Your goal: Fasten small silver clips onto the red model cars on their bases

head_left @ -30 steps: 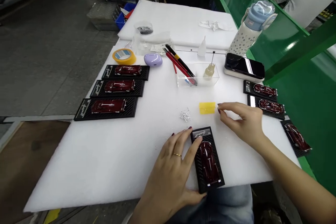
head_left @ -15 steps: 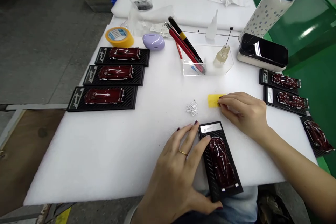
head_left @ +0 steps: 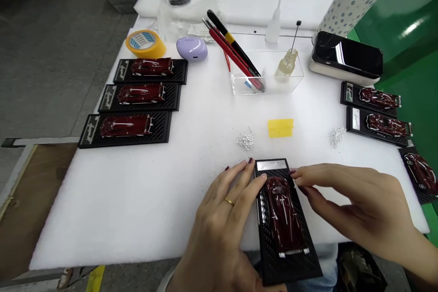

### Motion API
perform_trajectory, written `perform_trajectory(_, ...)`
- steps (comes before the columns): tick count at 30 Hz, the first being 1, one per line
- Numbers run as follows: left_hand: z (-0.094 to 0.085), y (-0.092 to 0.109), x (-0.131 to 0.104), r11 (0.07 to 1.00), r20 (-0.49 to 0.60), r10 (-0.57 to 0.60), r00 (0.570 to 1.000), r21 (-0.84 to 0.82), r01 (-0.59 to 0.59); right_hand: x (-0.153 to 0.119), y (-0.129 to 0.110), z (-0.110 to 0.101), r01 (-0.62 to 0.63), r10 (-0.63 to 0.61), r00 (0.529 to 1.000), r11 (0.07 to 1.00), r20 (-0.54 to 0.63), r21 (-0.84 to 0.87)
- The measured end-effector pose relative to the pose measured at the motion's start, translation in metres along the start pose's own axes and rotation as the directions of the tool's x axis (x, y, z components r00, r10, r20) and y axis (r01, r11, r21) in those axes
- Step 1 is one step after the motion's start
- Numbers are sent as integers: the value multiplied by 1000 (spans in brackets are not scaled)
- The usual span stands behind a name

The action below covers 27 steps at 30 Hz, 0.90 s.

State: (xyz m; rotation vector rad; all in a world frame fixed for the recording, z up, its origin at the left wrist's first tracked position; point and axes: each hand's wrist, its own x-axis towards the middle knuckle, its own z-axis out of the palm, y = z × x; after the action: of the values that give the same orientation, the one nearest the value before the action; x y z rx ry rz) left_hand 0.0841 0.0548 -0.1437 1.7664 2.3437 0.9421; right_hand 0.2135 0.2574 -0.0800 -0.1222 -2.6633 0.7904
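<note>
A dark red model car is fixed on a black textured display base with a silver nameplate at its far end. My left hand grips this base along its left side, fingers by the nameplate and thumb at the near end. Thumb and forefinger of my right hand are pinched together beside the car's front right corner. A tiny pale speck shows at those fingertips, too small to name. Beyond the base lie a pile of small silver parts and a yellow tape piece with faint marks.
Several similar cars on bases stand at left and right. Another silver pile lies at right. Farther back are a clear tray with tweezers and a small bottle, yellow tape roll, purple case and black-topped device.
My right hand has moved from the yellow tape piece back to the car's front right corner, fingers still pinched. My left hand stays on the base. The view has shifted slightly.
</note>
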Motion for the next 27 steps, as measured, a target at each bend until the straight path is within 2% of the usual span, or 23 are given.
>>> perform_trajectory(6,-2,4,1,999,2,-49,999,-5,49,-1,1,9,27,-27,1000,1000,9,-9)
perform_trajectory(20,-2,5,2,995,-11,-72,997,-63,72,-1,1,8,43,-39,998,995,41,-89)
perform_trajectory(27,-2,5,1,994,-6,-87,996,-72,87,2,-1,6,90,-83,995,987,57,-133)
